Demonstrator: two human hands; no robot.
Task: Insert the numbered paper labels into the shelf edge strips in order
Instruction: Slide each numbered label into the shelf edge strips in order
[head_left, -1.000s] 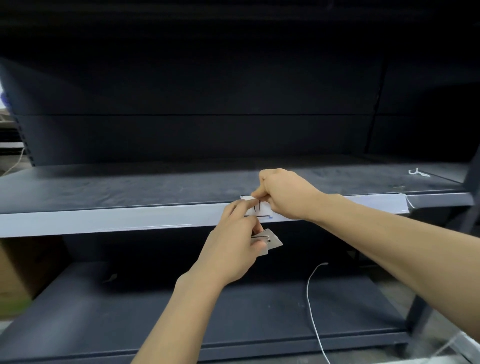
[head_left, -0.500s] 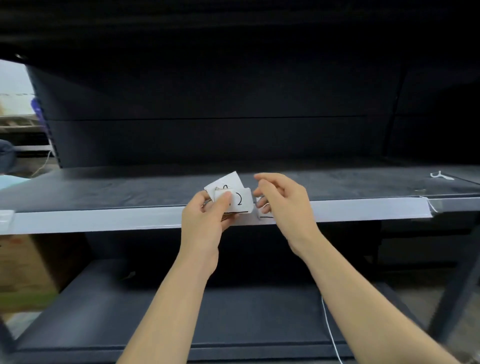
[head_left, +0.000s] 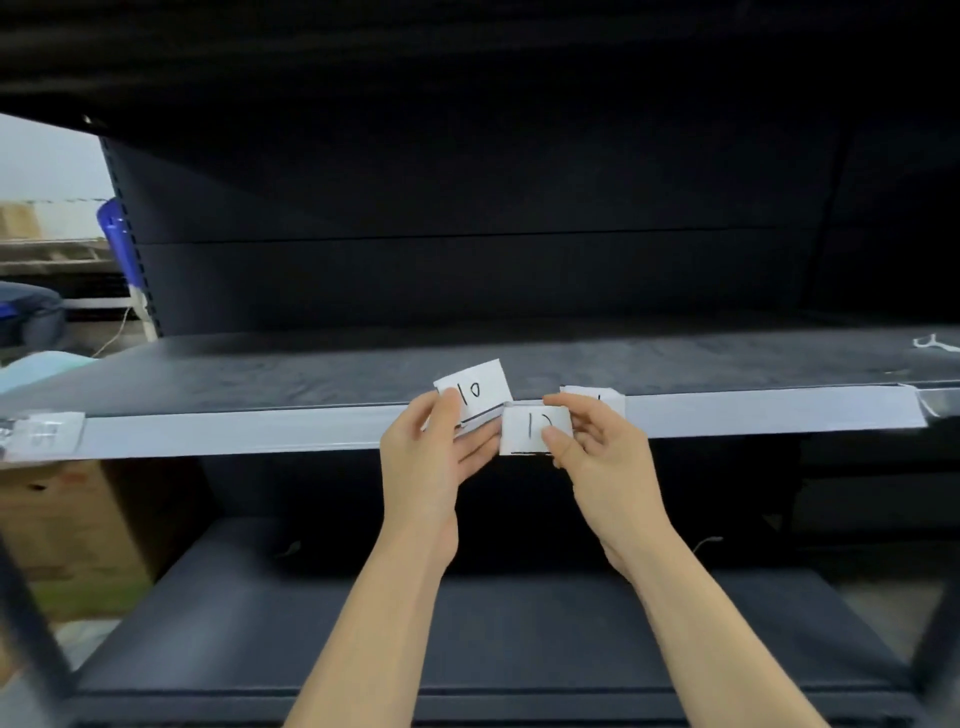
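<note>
10 label (head_left: 478, 389) by left hand (head_left: 426, 462) and 12 label (head_left: 530, 428) by right hand (head_left: 597, 457): matt white paper, black marker ink. Strip (head_left: 234, 431) behind the hands: smooth pale plastic, slight sheen. Shelf (head_left: 260, 369) beyond them: dark, matt, faintly scuffed, metal-looking. Box (head_left: 67, 519) down-left of left hand: dull brown cardboard.

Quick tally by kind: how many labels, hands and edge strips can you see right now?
Labels: 3 (label 10, label 12, third label partly behind the right hand)
Hands: 2 (left hand, right hand)
Edge strip: 1
Total: 6
</note>
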